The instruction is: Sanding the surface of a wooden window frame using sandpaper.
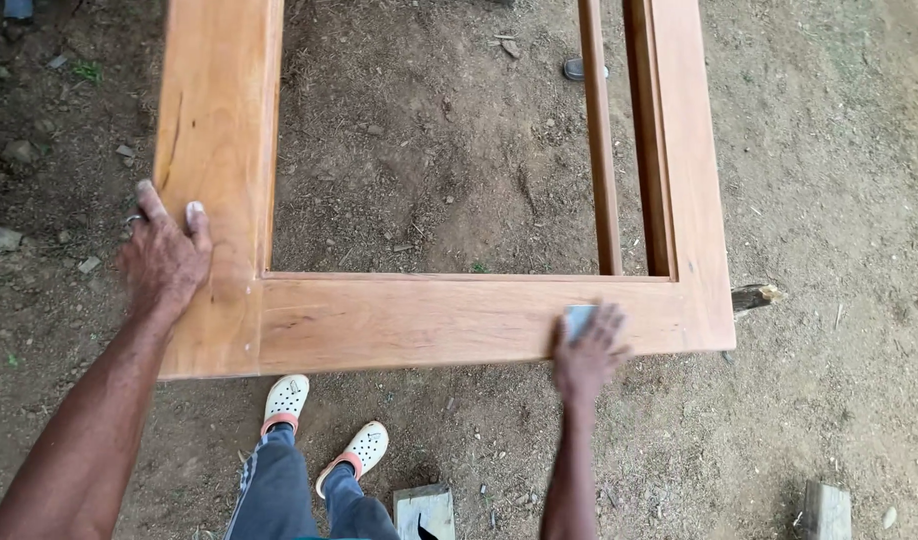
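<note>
Two hands: both on frame (429, 320), a wooden door or window frame lying flat over dirt ground (829, 200).
Left hand (164, 255): open, palm and spread fingers flat on the frame's left stile near the lower-left corner; holds nothing.
Right hand (587, 350): presses a small pale-grey pad (577, 318), probably sandpaper, on the bottom rail toward the lower-right corner.
Frame handling: likely heavy, stiff solid timber; best gripped on outer edges of stiles, near corners.
Surface: reddish-orange wood, smooth, visible grain, crisp square edges; probably not slippery.
Shape: wide rails, a thin mullion (599, 150) near the right stile, large open panel.
Support: a dark wood piece (754, 296) shows under the right corner.
Nearby: wood blocks (424, 510) on dirt by the feet, white clogs (324, 425).
</note>
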